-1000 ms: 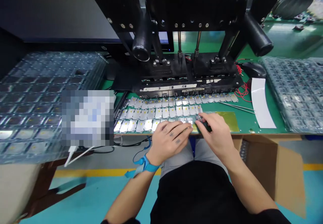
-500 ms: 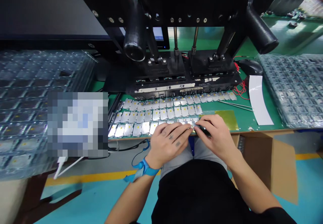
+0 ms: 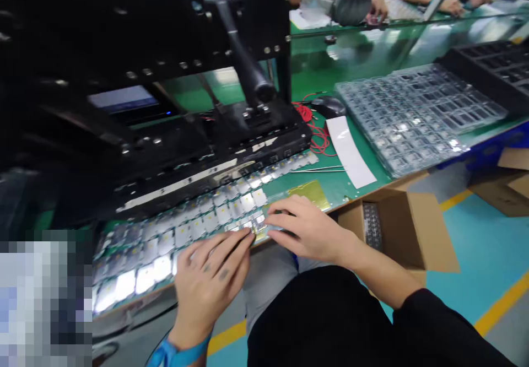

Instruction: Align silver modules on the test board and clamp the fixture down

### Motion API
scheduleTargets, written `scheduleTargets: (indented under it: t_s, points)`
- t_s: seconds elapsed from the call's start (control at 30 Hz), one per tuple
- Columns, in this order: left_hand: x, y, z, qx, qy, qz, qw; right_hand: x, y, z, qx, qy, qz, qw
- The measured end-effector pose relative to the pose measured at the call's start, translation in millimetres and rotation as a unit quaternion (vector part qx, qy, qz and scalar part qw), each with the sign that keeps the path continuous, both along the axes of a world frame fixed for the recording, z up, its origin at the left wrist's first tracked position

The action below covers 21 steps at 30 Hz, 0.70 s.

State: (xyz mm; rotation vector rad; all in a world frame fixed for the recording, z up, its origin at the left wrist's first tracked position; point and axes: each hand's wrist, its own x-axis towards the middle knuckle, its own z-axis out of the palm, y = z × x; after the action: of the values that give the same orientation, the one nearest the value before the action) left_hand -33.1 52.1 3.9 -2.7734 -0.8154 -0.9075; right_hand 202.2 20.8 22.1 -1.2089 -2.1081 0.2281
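Rows of small silvery modules with yellow dots [image 3: 182, 235] lie on the green bench in front of a black press fixture. Over the near row rests my left hand [image 3: 212, 273], palm down, fingers spread, its fingertips at the right end of the row. My right hand [image 3: 303, 226] is beside it, fingers bent and apart, fingertips on small modules [image 3: 257, 221] near the bench edge. A blue band [image 3: 188, 355] circles my left wrist. Right behind my right hand lies a yellow translucent sheet [image 3: 312, 193]. Nothing is visibly gripped by either hand.
The black fixture [image 3: 248, 130] has a lever handle [image 3: 252, 75]. Tweezers [image 3: 318, 169], a white strip [image 3: 351, 152], red wires [image 3: 320, 138] and a mouse [image 3: 329, 106] lie right of it. Beyond are clear trays [image 3: 405, 119], an open carton [image 3: 430, 229] and other people's hands.
The view has swung right, showing more trays, cartons and people. My hands have moved apart, with the left hand's fingers still over the near row.
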Motion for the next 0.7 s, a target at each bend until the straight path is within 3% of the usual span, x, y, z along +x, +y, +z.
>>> scheduleTargets:
  t_s: [0.1, 0.17, 0.23, 0.3, 0.37, 0.47, 0.57, 0.7]
  points:
    - [-3, 1, 6.8, -0.004, 0.008, -0.028, 1.000, 60, 2, 24.4, 0.021, -0.017, -0.058, 0.998]
    - [-3, 0, 12.7, -0.002, 0.010, -0.036, 0.999, 122, 9, 41.4, 0.034, -0.046, -0.167, 0.984]
    - [0, -1, 16.9, 0.003, 0.009, -0.036, 0.999, 191, 23, 53.0, 0.036, -0.078, -0.290, 0.953]
    - [6, -1, 17.2, 0.007, 0.002, -0.041, 0.999, 256, 40, 55.1, 0.008, -0.112, -0.387, 0.915]
    - [15, 0, 13.2, 0.012, 0.000, -0.047, 0.999, 306, 55, 46.5, -0.060, -0.144, -0.419, 0.894]
    - [26, 2, 4.1, 0.047, 0.009, -0.026, 0.999, 344, 66, 21.6, -0.086, -0.159, -0.416, 0.891]
    - [31, 1, -1.8, 0.075, 0.008, 0.008, 0.997, 357, 67, 1.5, -0.056, -0.172, -0.398, 0.900]
    - [33, -3, -3.4, 0.049, 0.008, 0.025, 0.998, 365, 67, -3.6, -0.038, -0.176, -0.360, 0.915]
